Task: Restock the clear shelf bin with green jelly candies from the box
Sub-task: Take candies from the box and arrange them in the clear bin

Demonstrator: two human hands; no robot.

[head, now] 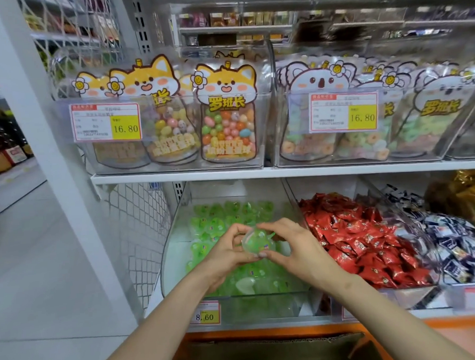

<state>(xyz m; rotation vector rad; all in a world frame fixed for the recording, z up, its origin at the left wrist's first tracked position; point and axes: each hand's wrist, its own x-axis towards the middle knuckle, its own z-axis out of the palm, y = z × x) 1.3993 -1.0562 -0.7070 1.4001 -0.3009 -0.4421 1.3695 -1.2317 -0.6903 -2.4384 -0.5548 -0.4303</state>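
Observation:
A clear shelf bin [171, 253] on the lower shelf holds several green jelly candies [265, 279]. Over the bin, my left hand [226, 255] and my right hand [296, 245] both pinch one green jelly cup [256, 240] between fingers and thumbs. The cup sits between the two hands, above the pile. A brown cardboard box [279, 349] lies open at the bottom of the view, below my forearms; its contents are not visible.
To the right are bins of red wrapped candies [361, 239] and blue-white ones [456, 241]. The upper shelf carries clear bins with cartoon candy pouches [228, 112] and price tags [106, 123]. A white upright post [52, 149] and wire mesh stand on the left.

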